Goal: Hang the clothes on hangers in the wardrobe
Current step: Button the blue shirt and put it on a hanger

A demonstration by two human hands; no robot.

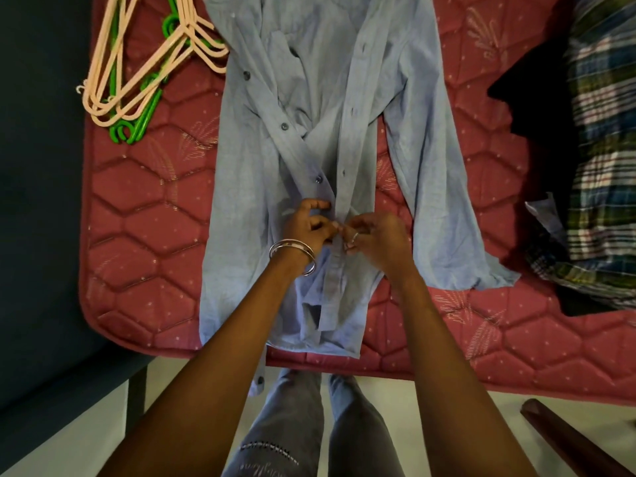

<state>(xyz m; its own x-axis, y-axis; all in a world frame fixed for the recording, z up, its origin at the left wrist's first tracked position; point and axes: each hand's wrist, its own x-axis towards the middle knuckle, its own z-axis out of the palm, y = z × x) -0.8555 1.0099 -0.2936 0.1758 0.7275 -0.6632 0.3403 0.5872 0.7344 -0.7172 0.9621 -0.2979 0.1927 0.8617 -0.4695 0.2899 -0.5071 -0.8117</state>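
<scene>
**Buttoning a blue shirt on a bed**

A red quilted mattress point(144, 208) holds a pale blue shirt point(406, 173) laid flat at centre. Both hands meet at its front placket: left hand point(309, 227) and right hand point(377, 241) pinch the fabric (no readable writing anywhere). Peach and green hangers point(137, 74) lie far left; plaid clothes point(599, 173) are heaped right.

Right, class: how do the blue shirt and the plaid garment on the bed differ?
The blue shirt is plain; the plaid garment is checked. The blue shirt lies spread flat mid-mattress; the plaid garment sits crumpled at the right. Both hands, left hand and right hand, pinch the blue shirt's placket; the plaid garment lies untouched. Neither has a hanger.
</scene>
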